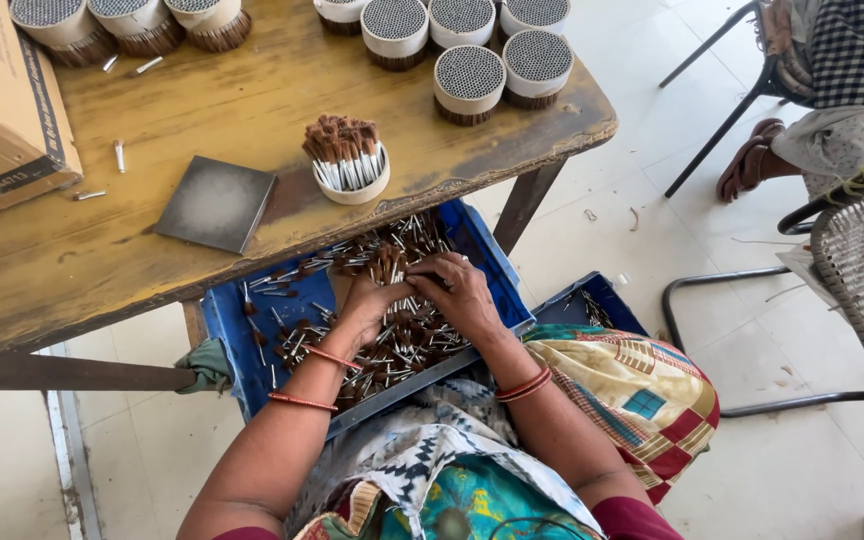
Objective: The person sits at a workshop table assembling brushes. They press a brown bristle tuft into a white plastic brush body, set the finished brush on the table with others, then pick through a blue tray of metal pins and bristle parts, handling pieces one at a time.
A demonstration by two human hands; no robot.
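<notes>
Gathering small brown-tipped metal pieces [392, 330], the left hand [370, 300] and right hand [457, 290] close together on a bunch in the blue tray [227, 320] on the lap; sorting looks underway. Next, seemingly, aligning tips toward the white cup [352, 188] on the wooden table [102, 230].

Can't see my fingertips on either hand, left hand [367, 300] or right hand [457, 290], buried in brush pcs [392, 345]. Cardboard box [2, 110] cut off at left edge.
</notes>
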